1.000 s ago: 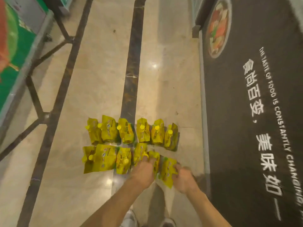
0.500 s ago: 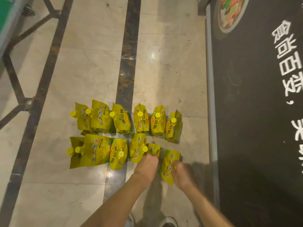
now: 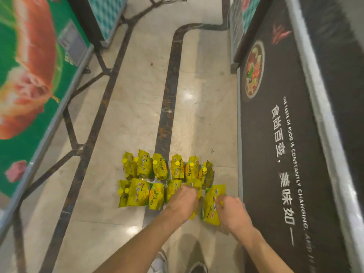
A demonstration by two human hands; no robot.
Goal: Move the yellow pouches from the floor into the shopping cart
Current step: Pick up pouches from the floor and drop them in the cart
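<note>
the yellow pouches (image 3: 157, 180) stand in two neat rows on the floor (image 3: 122, 107), caps up, packed shoulder to shoulder, which i'd guess makes them easy to take one per hand. the person is bent low over the near row. the left hand (image 3: 184, 200) is curled down over a pouch (image 3: 194, 184) at the right end of that row, fingers wrapped onto its top, so it looks like a grip, though the blur hides exactly how tight. the right hand (image 3: 229, 210) is closed on the spout side of the end pouch (image 3: 211, 203), which sits tilted and slightly apart from its neighbours, probably already coming away from the line. no shopping cart is in sight from here, so nothing can be said about where the load will go.

the floor is glossy pale stone crossed by dark inlaid bands, with ceiling lights glaring off it. a black display panel (image 3: 285, 134) with white lettering and a food picture runs along the right, just beside the pouches; a green printed panel (image 3: 29, 75) flanks the left.
</note>
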